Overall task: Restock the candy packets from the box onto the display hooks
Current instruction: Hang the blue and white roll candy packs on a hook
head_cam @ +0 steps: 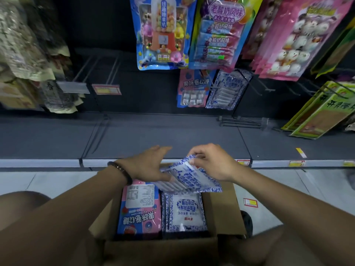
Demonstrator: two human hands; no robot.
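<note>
Candy packet (192, 179) pinched in right hand (213, 162), left hand (149, 166) flat against it, above box (224, 208) before shelf (172, 135).

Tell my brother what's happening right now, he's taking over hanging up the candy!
Right hand: pinches the top edge of the held packet, blue-and-white, above the box.
Left hand: fingers straight, touching that packet's left side.
In the box: a stack of blue-and-white packets and pink packets beside it.
Done: a hanging blue-and-white packet and a hanging fruit-roll packet are on hooks.
Left: hang the held packet, then empty the box.
</note>
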